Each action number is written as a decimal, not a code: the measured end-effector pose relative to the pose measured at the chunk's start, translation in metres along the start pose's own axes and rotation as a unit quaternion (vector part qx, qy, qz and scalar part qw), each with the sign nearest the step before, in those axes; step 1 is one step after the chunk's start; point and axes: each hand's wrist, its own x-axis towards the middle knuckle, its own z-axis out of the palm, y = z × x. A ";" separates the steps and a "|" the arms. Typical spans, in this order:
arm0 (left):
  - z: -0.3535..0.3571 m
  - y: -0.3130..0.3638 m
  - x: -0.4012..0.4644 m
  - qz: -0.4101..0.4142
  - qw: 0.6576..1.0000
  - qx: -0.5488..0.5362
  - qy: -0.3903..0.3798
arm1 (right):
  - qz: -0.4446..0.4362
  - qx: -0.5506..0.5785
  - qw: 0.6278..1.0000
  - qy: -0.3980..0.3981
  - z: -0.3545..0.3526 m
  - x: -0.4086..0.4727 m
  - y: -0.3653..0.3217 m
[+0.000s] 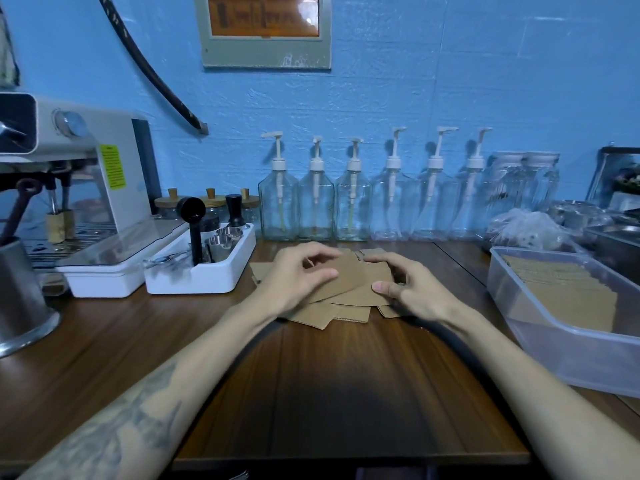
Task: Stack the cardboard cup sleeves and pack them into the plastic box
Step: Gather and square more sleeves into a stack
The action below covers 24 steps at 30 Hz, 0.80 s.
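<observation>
A loose pile of flat brown cardboard cup sleeves [349,308] lies on the wooden table [346,375], in the middle. Both hands rest on the pile. My left hand [298,277] has its fingers curled on the top sleeve [349,275]. My right hand [405,287] pinches the right end of the upper sleeves, thumb on top. A clear plastic box [568,348] stands to the right, tilted toward me. Inside it, a row of stacked sleeves [568,292] fills its far part.
Along the blue wall stand several clear pump bottles [353,199]. A white tray with metal cups and tools [204,261] sits left of the pile, an espresso machine [69,188] further left, a steel jug [20,299] at the far left. Metal pans [609,233] sit behind the box.
</observation>
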 end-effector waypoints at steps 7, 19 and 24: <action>0.015 -0.015 -0.004 0.017 0.997 0.074 0.006 | -0.003 0.026 0.998 -0.051 0.002 -0.001 -0.003; 0.024 -0.028 -0.005 0.027 0.987 0.149 -0.062 | -0.023 -0.080 0.996 -0.023 0.011 0.000 -0.005; 0.023 -0.026 -0.004 0.024 0.993 0.113 -0.022 | -0.038 -0.154 0.987 -0.033 0.014 0.003 0.000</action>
